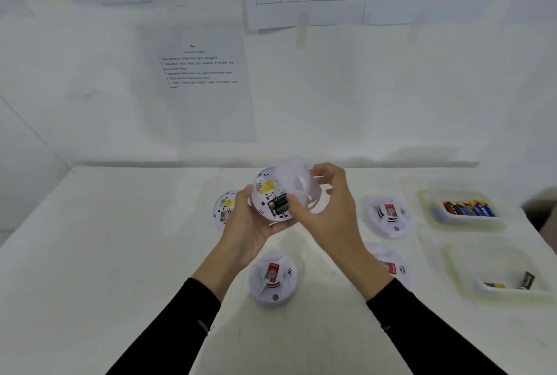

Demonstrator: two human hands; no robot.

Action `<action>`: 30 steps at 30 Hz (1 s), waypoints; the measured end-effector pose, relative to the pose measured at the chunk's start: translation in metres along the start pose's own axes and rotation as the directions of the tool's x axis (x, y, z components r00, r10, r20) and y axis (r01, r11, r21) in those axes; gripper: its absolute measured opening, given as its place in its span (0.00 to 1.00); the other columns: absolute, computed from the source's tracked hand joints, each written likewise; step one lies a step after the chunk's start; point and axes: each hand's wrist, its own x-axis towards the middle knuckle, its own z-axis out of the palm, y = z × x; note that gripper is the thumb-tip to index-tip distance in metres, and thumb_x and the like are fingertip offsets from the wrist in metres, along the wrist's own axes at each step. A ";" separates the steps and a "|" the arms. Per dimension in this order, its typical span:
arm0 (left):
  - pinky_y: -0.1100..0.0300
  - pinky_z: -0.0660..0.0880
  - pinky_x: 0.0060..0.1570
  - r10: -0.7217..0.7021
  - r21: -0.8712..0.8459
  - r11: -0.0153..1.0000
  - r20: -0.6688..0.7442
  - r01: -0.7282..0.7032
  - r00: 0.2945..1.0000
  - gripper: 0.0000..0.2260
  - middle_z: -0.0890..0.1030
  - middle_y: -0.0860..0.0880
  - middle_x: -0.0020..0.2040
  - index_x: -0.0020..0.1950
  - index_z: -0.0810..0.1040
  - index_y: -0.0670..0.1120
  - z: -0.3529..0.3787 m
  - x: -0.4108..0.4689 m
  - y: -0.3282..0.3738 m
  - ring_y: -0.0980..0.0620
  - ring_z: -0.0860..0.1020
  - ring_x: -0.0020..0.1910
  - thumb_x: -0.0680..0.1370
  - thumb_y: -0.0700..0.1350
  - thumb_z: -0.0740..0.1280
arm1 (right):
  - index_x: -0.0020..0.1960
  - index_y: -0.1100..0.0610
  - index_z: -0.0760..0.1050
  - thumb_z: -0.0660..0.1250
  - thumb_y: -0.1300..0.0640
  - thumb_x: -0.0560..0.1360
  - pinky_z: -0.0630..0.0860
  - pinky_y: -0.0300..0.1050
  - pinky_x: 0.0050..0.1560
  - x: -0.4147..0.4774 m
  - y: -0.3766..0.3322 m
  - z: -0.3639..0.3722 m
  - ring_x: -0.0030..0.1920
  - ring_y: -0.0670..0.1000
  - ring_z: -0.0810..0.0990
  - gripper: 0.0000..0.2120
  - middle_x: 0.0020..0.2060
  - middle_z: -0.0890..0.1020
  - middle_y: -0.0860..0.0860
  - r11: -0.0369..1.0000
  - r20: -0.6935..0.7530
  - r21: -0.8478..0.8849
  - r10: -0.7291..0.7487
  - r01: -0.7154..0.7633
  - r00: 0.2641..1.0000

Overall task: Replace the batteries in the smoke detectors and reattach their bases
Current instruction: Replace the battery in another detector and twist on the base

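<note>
My left hand (248,225) holds a white smoke detector (268,196) above the table, its back turned toward me, showing a yellow label and a dark battery. My right hand (327,208) grips a white round base (297,183) tilted against the detector's right side. Another detector with a yellow label (224,207) lies on the table behind my left hand. Three detectors with red labels lie face up: one near me (272,278), one at the right (388,214), and one partly hidden by my right forearm (393,269).
A tray (464,221) with several blue and red batteries stands at the far right. A nearer tray (512,290) holds a couple of loose batteries. Printed sheets (208,85) hang on the white wall behind the table (120,239).
</note>
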 end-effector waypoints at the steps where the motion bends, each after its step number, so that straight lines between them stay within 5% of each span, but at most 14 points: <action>1: 0.42 0.79 0.57 -0.010 0.005 1.000 0.004 0.010 1.000 0.22 0.81 0.37 0.62 0.69 0.74 0.40 0.001 0.000 -0.001 0.38 0.80 0.61 0.85 0.50 0.50 | 0.60 0.50 0.68 0.74 0.48 0.66 0.65 0.32 0.56 -0.004 -0.001 0.007 0.56 0.41 0.73 0.27 0.54 0.75 0.41 0.998 0.022 -0.059 -0.014 0.015 1.000; 8: 0.49 0.82 0.48 0.010 -0.039 0.999 0.056 -0.008 0.998 0.23 0.81 0.36 0.62 0.67 0.75 0.40 0.007 -0.005 -0.004 0.39 0.80 0.61 0.83 0.50 0.49 | 0.62 0.48 0.67 0.72 0.44 0.66 0.53 0.27 0.59 -0.010 0.003 0.022 0.56 0.42 0.72 0.28 0.56 0.74 0.40 0.979 0.051 -0.200 -0.019 0.029 0.999; 24: 0.43 0.78 0.59 0.120 -0.070 0.990 0.004 -0.119 0.993 0.25 0.74 0.38 0.71 0.76 0.63 0.44 -0.001 0.020 -0.020 0.36 0.75 0.68 0.82 0.55 0.55 | 0.59 0.38 0.62 0.74 0.45 0.65 0.59 0.37 0.60 -0.005 -0.002 0.020 0.58 0.41 0.73 0.29 0.55 0.73 0.35 0.991 0.042 -0.132 0.003 0.002 0.999; 30: 0.49 0.80 0.50 0.121 -0.041 0.992 0.017 -0.120 0.992 0.21 0.78 0.38 0.67 0.74 0.67 0.45 0.003 0.017 -0.019 0.37 0.79 0.63 0.85 0.52 0.51 | 0.60 0.39 0.62 0.75 0.47 0.66 0.57 0.37 0.60 0.000 0.001 0.012 0.60 0.41 0.72 0.29 0.57 0.73 0.37 0.991 0.085 -0.131 -0.005 0.017 0.996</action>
